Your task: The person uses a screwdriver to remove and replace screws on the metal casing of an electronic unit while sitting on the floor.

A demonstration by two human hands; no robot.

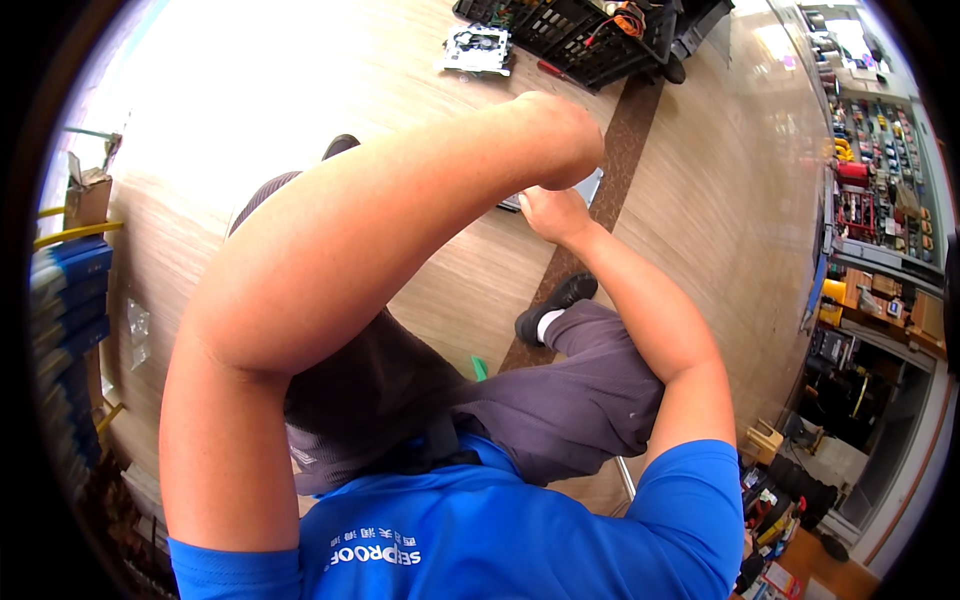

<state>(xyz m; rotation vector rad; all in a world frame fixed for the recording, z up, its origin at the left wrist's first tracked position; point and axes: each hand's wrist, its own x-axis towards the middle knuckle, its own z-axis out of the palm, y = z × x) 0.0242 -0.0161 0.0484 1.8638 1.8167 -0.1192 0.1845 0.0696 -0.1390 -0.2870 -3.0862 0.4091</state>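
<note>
My left hand (pixel 562 138) is bent down at the wrist above the floor, and its fingers are hidden beneath it. Just below it, my right hand (pixel 556 214) is closed, its fingers curled in. A flat grey-silver thing (pixel 591 187) shows partly between and beside the two hands. Most of it is covered, so its kind does not show. Whether my left hand grips it or only rests over it, I cannot tell.
Beyond my hands lies a silver metal mechanism (pixel 478 50) on the wood-look floor. A red-handled tool (pixel 556 71) is beside a black plastic crate (pixel 590 45) with orange cable (pixel 630 18). Blue boxes (pixel 82 285) are stacked at left; crowded shelves (pixel 880 180) stand at right.
</note>
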